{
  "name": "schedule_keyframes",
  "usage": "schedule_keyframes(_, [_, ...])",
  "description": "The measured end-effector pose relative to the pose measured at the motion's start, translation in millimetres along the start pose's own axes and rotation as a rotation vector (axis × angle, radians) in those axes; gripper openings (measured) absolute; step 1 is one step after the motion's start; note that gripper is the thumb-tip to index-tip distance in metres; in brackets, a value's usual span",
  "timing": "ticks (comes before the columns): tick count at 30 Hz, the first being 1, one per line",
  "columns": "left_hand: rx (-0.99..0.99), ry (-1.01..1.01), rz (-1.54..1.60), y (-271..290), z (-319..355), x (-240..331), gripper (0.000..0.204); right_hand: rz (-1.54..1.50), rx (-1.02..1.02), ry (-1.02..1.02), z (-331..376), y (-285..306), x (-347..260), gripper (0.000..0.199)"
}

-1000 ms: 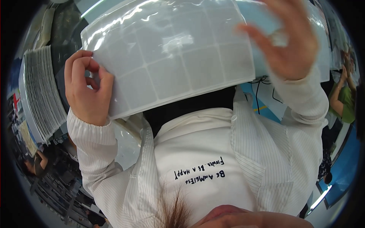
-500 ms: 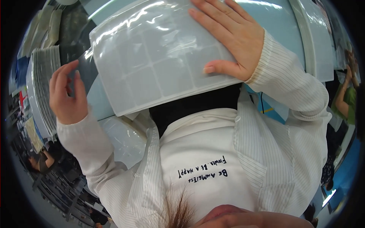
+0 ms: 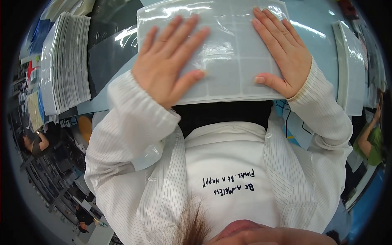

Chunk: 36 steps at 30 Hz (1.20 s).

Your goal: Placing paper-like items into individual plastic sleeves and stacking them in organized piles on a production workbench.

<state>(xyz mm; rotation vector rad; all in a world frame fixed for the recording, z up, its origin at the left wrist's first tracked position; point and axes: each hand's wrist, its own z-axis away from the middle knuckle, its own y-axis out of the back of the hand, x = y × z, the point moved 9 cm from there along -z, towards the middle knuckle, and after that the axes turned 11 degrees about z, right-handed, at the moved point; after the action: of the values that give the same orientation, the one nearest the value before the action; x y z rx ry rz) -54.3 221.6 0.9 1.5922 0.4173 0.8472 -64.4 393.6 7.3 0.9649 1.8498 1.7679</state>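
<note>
Both hands, left [image 3: 169,71] and right [image 3: 281,55], press flat with fingers spread on a clear plastic bag [image 3: 228,49] holding grey gridded sheets, glossy and creased, on the counter [image 3: 314,36] at 12 o'clock.

Single head-worn fisheye, facing steeply down, close above chest and table [image 3: 318,36]

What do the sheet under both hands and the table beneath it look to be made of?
The sheet looks like a grey gridded pad, material unclear, sealed in a clear plastic bag: glossy glare and wrinkles show beside the left hand and right hand. The table looks like smooth light-blue laminate, with a soft sheen.
</note>
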Motion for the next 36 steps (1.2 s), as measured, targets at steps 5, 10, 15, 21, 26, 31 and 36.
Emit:
schedule_keyframes(5, [0.094,0.195,-0.036,8.0,17.2,-34.8,0.069,0.020,0.031,0.010,1.7,-2.6,2.6,0.097])
schedule_keyframes(10, [0.132,0.201,-0.087,5.3,20.2,-38.6,0.071,0.048,0.042,-0.014,1.4,-5.9,5.0,0.097])
schedule_keyframes(15, [0.200,0.212,-0.097,4.4,25.9,-45.8,0.073,0.103,0.078,-0.138,32.2,-15.8,34.9,0.097])
schedule_keyframes(21, [0.463,0.321,0.374,45.3,68.6,-84.1,0.051,-0.077,0.335,-0.312,94.7,41.6,86.0,0.063])
schedule_keyframes(26, [0.447,0.362,0.506,86.7,81.1,-91.3,0.034,-0.312,0.408,-0.980,190.2,19.8,114.7,0.036])
schedule_keyframes(31, [0.383,0.316,0.567,106.9,42.8,-74.1,0.029,0.059,0.318,-1.149,224.6,-11.0,87.1,0.037])
schedule_keyframes(36, [0.218,0.095,0.491,112.9,-36.2,-14.4,0.029,0.121,0.437,-1.270,232.6,-17.0,82.6,0.027])
